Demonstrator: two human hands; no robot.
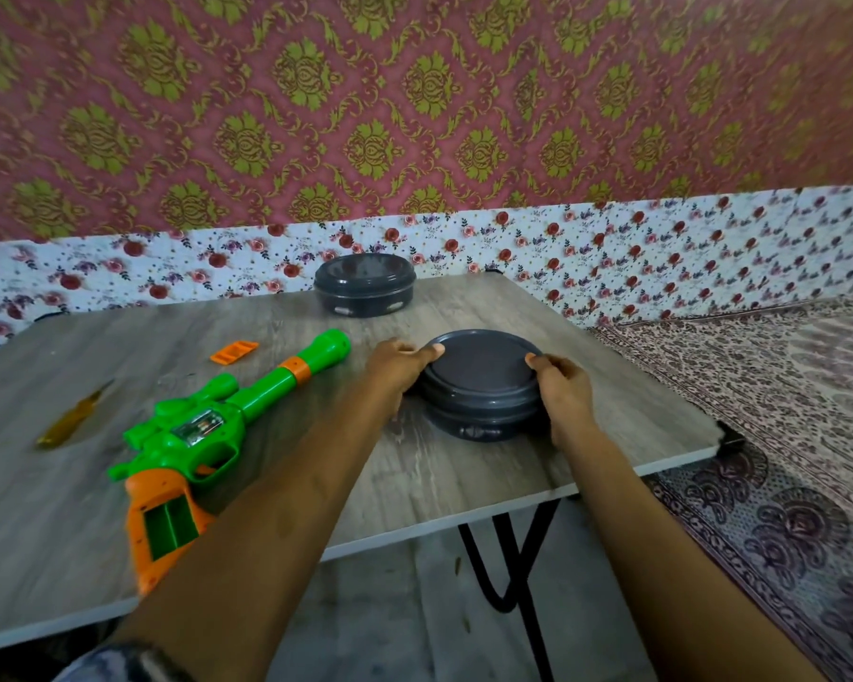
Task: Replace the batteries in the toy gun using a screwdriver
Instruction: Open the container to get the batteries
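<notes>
Your green and orange plastic toy gun lies on its side on the left half of the grey wood-grain surface, barrel pointing away from you and orange grip towards you. The battery compartment in the grip stands open, and you can see no batteries inside it. Its small ribbed orange cover rests on the surface beyond the gun, apart from it. The screwdriver with the translucent yellow handle lies further left, and neither hand touches it.

By these signs the unscrewing and the opening are done, and the old cells seem to be out. New batteries are not yet fitted, and the cover is not yet back on or screwed down.

Your left hand and right hand both hold the near dark grey round lidded container, one on each side of it. The fingers curl down its walls and each thumb hooks over the lid's rim. The lid sits on it, closed or very nearly so. You are probably opening it for fresh batteries, though what it holds is hidden. A second dark grey round container stands at the far edge of the surface, well apart from your hands.
</notes>
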